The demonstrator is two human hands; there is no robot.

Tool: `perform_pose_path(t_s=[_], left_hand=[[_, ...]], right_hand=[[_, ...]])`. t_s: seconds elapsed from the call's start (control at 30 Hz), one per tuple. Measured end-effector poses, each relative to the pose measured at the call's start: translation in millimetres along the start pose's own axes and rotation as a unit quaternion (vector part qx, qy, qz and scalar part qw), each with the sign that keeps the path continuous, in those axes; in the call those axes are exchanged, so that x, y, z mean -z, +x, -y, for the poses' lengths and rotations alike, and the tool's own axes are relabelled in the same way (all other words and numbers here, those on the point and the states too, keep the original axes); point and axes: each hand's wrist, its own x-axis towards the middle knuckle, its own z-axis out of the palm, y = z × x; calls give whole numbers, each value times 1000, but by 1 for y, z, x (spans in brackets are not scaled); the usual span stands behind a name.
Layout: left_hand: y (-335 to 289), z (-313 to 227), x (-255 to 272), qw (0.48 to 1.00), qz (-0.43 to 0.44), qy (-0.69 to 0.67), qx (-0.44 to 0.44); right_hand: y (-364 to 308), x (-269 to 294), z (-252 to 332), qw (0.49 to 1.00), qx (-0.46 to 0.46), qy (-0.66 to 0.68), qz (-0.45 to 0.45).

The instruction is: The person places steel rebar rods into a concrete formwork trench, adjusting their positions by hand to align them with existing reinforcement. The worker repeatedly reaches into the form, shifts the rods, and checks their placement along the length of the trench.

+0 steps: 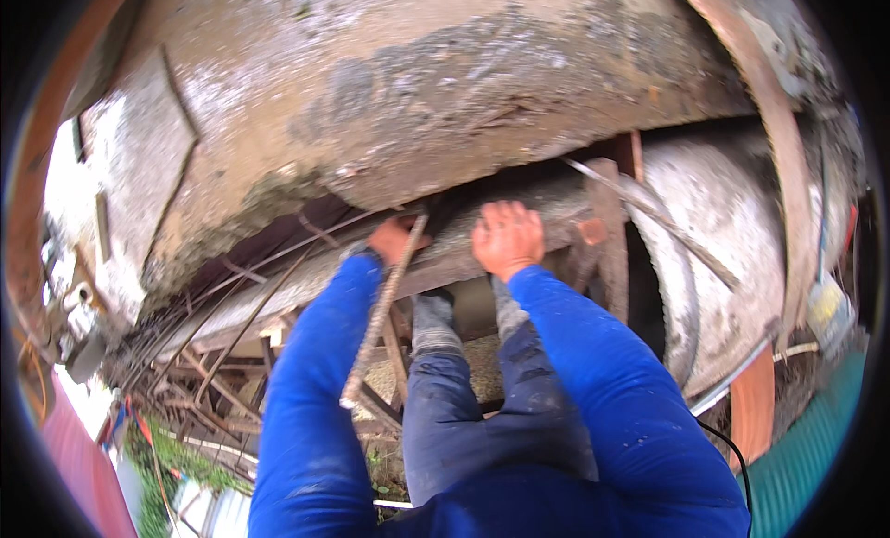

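My right hand (507,239) rests on a long, weathered wooden plank (556,225), palm down with its fingers laid forward. Just to the left, my left hand (393,240) is at the same plank; shadow and a ribbed steel rod (385,304) hide its fingers in part. The rod slants up across the view in front of that hand, between my arms. Whether the left hand grips anything I cannot tell. Beyond the plank is the broken edge of a muddy concrete slab (445,102), with a dark gap under it.
A wooden post (607,241) stands by the right end of the plank, beside a rounded grey concrete mass (723,251). A thin bar (663,223) leans across there. Several steel rods (232,325) stick out at left. Green corrugated sheeting (811,445) lies at lower right.
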Motion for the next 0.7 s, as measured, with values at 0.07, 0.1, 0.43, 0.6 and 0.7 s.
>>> perform_pose_path(t_s=[0.07,0.1,0.43,0.6,0.7], left_hand=[[24,14,-16,998,-42,28,-29],[34,-6,-18,997,-18,76,-12],[-27,29,11,981,-86,114,133],[-41,37,18,962,-88,156,207],[-50,20,19,954,-97,140,247]], right_hand=[[7,7,11,999,-3,28,24],[8,9,9,999,-13,21,38],[9,10,9,998,-29,16,62],[9,9,10,996,-36,28,74],[10,14,5,994,-47,30,90]])
